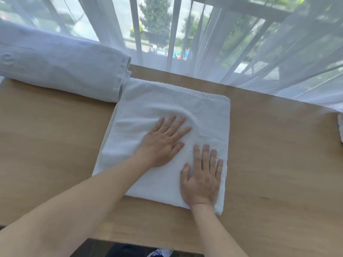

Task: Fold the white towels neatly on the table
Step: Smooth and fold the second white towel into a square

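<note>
A folded white towel (pixel 167 112) lies flat in the middle of the wooden worktop (pixel 269 154). The left hand (pixel 163 143) presses on its centre with fingers spread flat; the right hand (pixel 202 179) lies flat near its right edge, fingers straight. A pile of white cloth (pixel 61 71) touches the towel's far left corner

Two bare hands on show, the left hand (pixel 163 143) and the right hand (pixel 202 179). One folded square white terry towel (pixel 167 108) at centre, one big pale-blue rolled fabric bundle (pixel 61 69) at ten o'clock, and at three o'clock a white edge, possibly a second towel (pixel 340 128). One light wooden table (pixel 269 164).
</note>
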`<action>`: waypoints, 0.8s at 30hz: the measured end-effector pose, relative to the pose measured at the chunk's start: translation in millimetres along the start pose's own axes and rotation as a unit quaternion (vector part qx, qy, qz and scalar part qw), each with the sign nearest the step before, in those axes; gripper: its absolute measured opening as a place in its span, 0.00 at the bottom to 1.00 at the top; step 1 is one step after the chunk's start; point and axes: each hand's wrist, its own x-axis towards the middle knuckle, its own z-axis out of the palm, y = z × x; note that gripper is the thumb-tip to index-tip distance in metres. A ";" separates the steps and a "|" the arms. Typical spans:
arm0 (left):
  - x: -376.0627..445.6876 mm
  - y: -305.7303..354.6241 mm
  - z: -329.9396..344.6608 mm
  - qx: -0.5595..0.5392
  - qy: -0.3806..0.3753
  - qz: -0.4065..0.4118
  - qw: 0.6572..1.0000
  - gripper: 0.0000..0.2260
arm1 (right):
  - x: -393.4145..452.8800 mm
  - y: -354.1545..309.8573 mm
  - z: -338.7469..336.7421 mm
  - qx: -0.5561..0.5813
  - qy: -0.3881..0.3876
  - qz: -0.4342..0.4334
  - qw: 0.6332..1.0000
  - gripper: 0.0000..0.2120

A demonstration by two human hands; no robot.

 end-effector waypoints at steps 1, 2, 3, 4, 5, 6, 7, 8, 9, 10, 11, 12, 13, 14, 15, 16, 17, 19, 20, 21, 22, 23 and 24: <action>11.0 -3.1 -1.6 -0.003 0.000 0.001 1.000 0.27 | 0.2 0.7 1.2 0.003 0.010 -0.001 1.000 0.31; 21.9 -6.5 -3.3 -0.007 0.000 0.001 1.000 0.27 | 0.4 1.4 2.6 0.005 0.018 -0.002 1.000 0.31; 33.5 -10.3 -5.4 -0.012 0.000 0.001 1.000 0.27 | 0.8 2.0 3.7 0.005 0.024 -0.005 1.000 0.31; 44.6 -14.4 -7.7 -0.015 0.001 -0.003 1.000 0.27 | 1.1 2.4 4.5 0.004 0.028 -0.008 1.000 0.31; 55.3 -18.6 -10.1 -0.019 0.002 -0.008 1.000 0.27 | 1.2 2.4 5.0 0.001 0.031 -0.010 0.999 0.31; 65.9 -22.4 -12.3 -0.022 0.004 -0.013 1.000 0.27 | 1.7 2.6 5.4 -0.003 0.033 -0.011 0.999 0.31; 75.8 -25.8 -14.2 -0.024 0.005 -0.018 1.000 0.27 | 2.2 3.0 5.5 -0.006 0.034 -0.011 0.999 0.32; 85.2 -28.9 -15.8 -0.024 0.005 -0.022 0.999 0.27 | 2.5 3.3 5.8 -0.009 0.035 -0.011 0.999 0.32; 94.0 -31.5 -17.5 -0.023 0.004 -0.024 0.999 0.27 | 2.5 3.4 5.9 -0.012 0.034 -0.012 0.999 0.32; 102.6 -33.7 -19.3 -0.020 0.003 -0.025 0.999 0.28 | 2.3 3.2 6.1 -0.014 0.033 -0.012 0.999 0.32; 111.0 -35.6 -21.2 -0.016 0.002 -0.025 1.000 0.28 | 2.2 3.2 6.5 -0.015 0.033 -0.012 0.999 0.32; 118.9 -36.8 -22.8 -0.011 0.001 -0.027 1.000 0.28 | 2.1 3.3 6.9 -0.015 0.033 -0.010 0.999 0.32; 126.1 -37.9 -24.2 -0.010 0.000 -0.033 0.999 0.28 | 2.1 3.1 7.5 -0.015 0.034 -0.009 0.999 0.31; 132.0 -38.0 -24.8 -0.015 0.001 -0.043 0.999 0.27 | 2.1 3.1 7.7 -0.013 0.036 -0.009 0.999 0.31; 136.0 -37.2 -24.8 -0.022 0.003 -0.054 0.998 0.26 | 2.3 3.2 8.0 -0.011 0.038 -0.009 0.999 0.31; 138.3 -36.0 -24.6 -0.028 0.007 -0.062 0.998 0.26 | 2.9 3.4 8.5 -0.010 0.040 -0.008 0.999 0.31; 138.6 -34.8 -24.4 -0.030 0.010 -0.066 0.997 0.26 | 3.0 3.7 8.8 -0.010 0.041 -0.008 0.999 0.31; 134.4 -33.0 -25.1 -0.024 0.018 -0.062 0.998 0.26 | 2.3 4.1 9.1 -0.010 0.037 -0.009 0.999 0.32; 129.9 -31.8 -25.5 -0.025 0.022 -0.059 0.998 0.26 | 2.1 4.0 9.3 -0.008 0.035 -0.009 0.999 0.32; 123.1 -29.3 -25.9 -0.031 0.024 -0.057 0.998 0.26 | 2.3 3.8 9.3 -0.007 0.033 -0.007 0.999 0.32; 114.2 -24.8 -25.4 -0.040 0.020 -0.056 0.997 0.27 | 3.1 3.9 9.2 -0.005 0.033 -0.005 0.999 0.32; 102.8 -18.2 -23.3 -0.046 0.014 -0.057 0.997 0.28 | 3.9 3.5 8.9 -0.003 0.033 -0.003 0.999 0.31; 88.7 -9.7 -19.4 -0.049 0.008 -0.058 0.997 0.28 | 4.6 3.1 8.6 0.000 0.034 -0.001 0.999 0.31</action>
